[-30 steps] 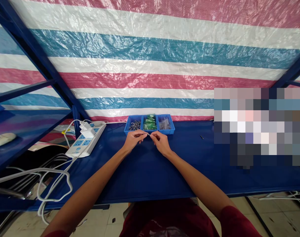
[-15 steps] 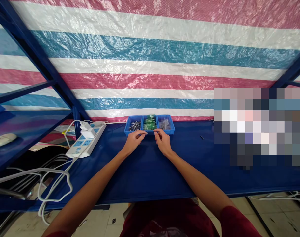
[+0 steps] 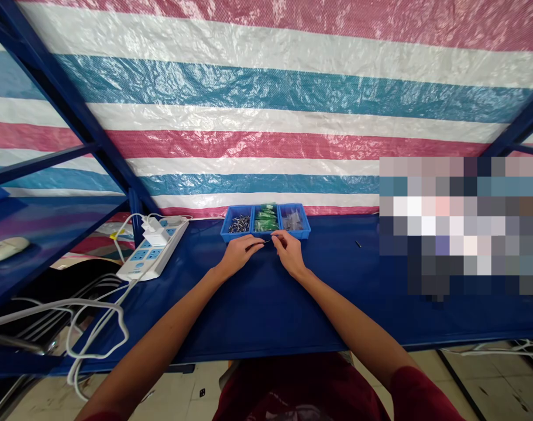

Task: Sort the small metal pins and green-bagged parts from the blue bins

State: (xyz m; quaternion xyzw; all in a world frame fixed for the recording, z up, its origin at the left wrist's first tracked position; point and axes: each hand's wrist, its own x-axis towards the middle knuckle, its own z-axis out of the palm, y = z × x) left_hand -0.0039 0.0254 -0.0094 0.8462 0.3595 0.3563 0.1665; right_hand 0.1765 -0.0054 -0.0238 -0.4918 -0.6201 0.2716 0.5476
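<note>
Just in front of a blue three-part bin (image 3: 266,236), my left hand (image 3: 243,252) pinches a small thin dark piece (image 3: 267,241) that points toward my right hand. My right hand (image 3: 288,250) is close beside it, thumb and fingers pressed together; whatever it holds, if anything, is too small to make out. The bin's left compartment holds many small dark and silver pieces (image 3: 240,224), the middle one green packets (image 3: 267,218), the right one clear plastic bags (image 3: 293,220).
Another small dark piece (image 3: 358,244) lies on the blue table (image 3: 266,310) to the right. At the left are a white power strip (image 3: 154,248), looped white cables (image 3: 122,318) and a computer mouse (image 3: 7,249) on a shelf. The far right is pixelated.
My left fingers have shifted slightly right and down, and the thin dark piece now shows at their tips. My right hand has moved slightly left, its fingers closer together.
</note>
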